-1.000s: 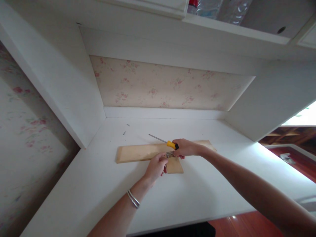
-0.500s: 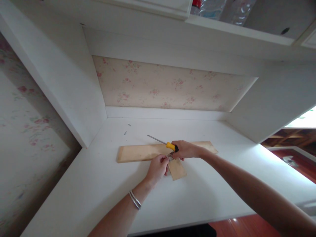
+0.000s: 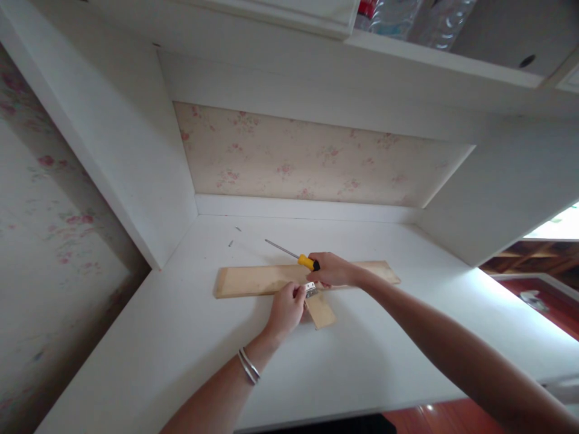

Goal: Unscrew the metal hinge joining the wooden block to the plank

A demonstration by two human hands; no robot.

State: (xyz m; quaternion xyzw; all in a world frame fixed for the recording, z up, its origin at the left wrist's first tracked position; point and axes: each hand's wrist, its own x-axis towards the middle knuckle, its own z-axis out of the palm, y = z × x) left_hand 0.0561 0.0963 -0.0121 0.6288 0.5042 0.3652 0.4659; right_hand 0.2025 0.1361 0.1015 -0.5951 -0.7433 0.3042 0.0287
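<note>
A long, pale wooden plank is laid flat across the middle of the white table, running from 9 o'clock to 3 o'clock. Against its near edge a short, pale wooden piece is set, angled off toward 5 o'clock. At the joint between the two a small silver metal hinge is seen, and it is pinched by the fingertips of the left hand, whose grip is closed on the hinge and on the short piece beside it. Two silver bangles are worn on the left wrist. Just past the hinge, at 12 o'clock from it, the right hand is rested on the plank, its grip closed around the yellow and black handle of a screwdriver. The thin steel shaft is pointed away toward 10 o'clock, its tip held clear above the table and well apart from the hinge. Farther out at 10 o'clock, two small dark screws are left lying loose on the table near the back corner. The rear of the alcove is covered by floral wallpaper, and clear plastic bottles are stored on the shelf overhead at 1 o'clock.
</note>
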